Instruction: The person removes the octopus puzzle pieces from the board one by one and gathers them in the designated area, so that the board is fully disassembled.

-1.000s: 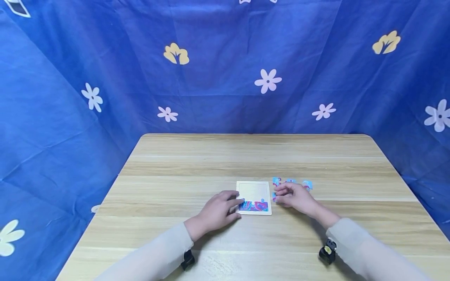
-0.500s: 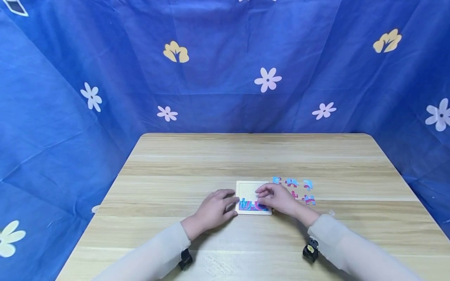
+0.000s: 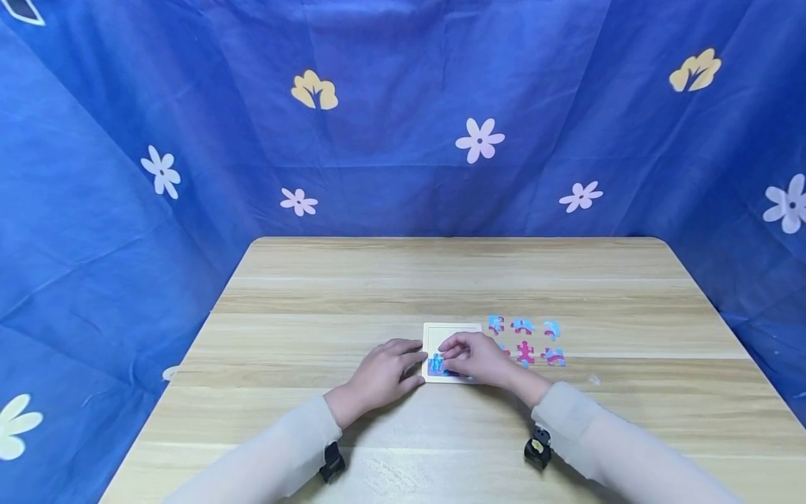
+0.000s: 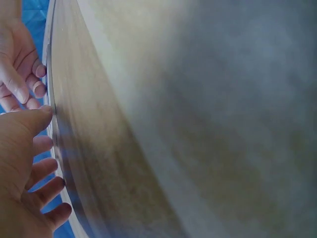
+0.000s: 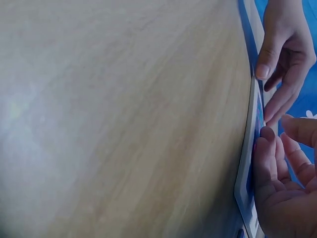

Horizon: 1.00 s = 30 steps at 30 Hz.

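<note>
A square, pale-framed puzzle tray (image 3: 455, 325) lies near the middle of the table, blue and purple pieces (image 3: 435, 365) along its near row. My left hand (image 3: 383, 373) rests at the tray's left edge, fingers spread and touching or almost touching the frame. My right hand (image 3: 481, 358) reaches over the tray from the right and covers much of the near row. In the right wrist view, the right hand's fingers (image 5: 266, 148) bend loosely at the tray's edge, and no piece shows between them. Its exact contact with the pieces is hidden.
Right of the tray, loose pink and blue puzzle pieces (image 3: 525, 353) lie in two rows, one partly behind the right hand. The wooden table (image 3: 315, 294) ends at a blue floral cloth (image 3: 390, 140). Both wrists wear a black camera (image 3: 538, 449).
My right hand has moved left from the loose pieces to over the tray, ending at the left part of its near row. My left hand has drawn back slightly to the tray's left edge.
</note>
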Tool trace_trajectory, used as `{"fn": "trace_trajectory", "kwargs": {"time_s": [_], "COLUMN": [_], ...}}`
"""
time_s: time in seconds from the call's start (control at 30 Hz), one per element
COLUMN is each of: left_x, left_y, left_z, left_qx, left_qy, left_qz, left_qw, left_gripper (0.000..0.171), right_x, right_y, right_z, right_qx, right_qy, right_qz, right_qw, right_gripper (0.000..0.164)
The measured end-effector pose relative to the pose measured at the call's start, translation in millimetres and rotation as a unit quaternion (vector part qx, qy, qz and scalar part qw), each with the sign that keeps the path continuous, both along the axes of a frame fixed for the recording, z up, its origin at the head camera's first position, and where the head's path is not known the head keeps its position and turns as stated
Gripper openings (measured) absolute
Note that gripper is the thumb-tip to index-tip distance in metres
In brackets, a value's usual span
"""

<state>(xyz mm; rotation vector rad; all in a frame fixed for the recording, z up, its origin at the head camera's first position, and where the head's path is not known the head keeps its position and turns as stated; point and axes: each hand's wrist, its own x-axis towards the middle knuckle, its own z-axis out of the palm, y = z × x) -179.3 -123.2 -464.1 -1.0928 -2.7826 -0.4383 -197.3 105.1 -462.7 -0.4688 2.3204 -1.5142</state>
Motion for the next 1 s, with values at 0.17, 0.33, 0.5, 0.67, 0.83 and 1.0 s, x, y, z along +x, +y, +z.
{"fn": "trace_trajectory", "kwargs": {"time_s": [0.17, 0.33, 0.5, 0.67, 0.83, 1.0], "left_x": [-1.6, -2.7, -2.4, -2.8, -2.8, -3.5], "left_y": [-0.4, -0.4, -0.3, -1.1, -2.0, -3.0], "left_z": [-0.4, -0.7, -0.7, 2.8, 6.0, 8.9], "left_qx": [0.005, 0.006, 0.009, 0.008, 0.008, 0.006], "left_qy": [-0.016, -0.026, -0.032, -0.036, -0.036, -0.041], "left_qz": [-0.002, 0.001, 0.002, 0.002, 0.001, 0.001], "left_qw": [0.9999, 0.9996, 0.9994, 0.9993, 0.9993, 0.9992], "left_gripper": [0.041, 0.041, 0.041, 0.041, 0.040, 0.040], "right_x": [-0.5, -1.6, -1.8, -2.0, -3.0, -4.0], "right_y": [-3.0, -6.4, -8.5, -10.1, -12.2, -14.4], "right_z": [0.1, 3.5, 5.3, 8.3, 10.6, 12.5], "right_qx": [0.033, 0.080, 0.112, 0.125, 0.133, 0.131], "right_qy": [0.014, 0.018, 0.023, 0.027, 0.021, 0.015], "right_qz": [0.003, 0.006, 0.013, 0.020, 0.012, 0.002], "right_qw": [0.999, 0.997, 0.993, 0.992, 0.991, 0.991], "right_gripper": [0.021, 0.024, 0.028, 0.029, 0.025, 0.024]}}
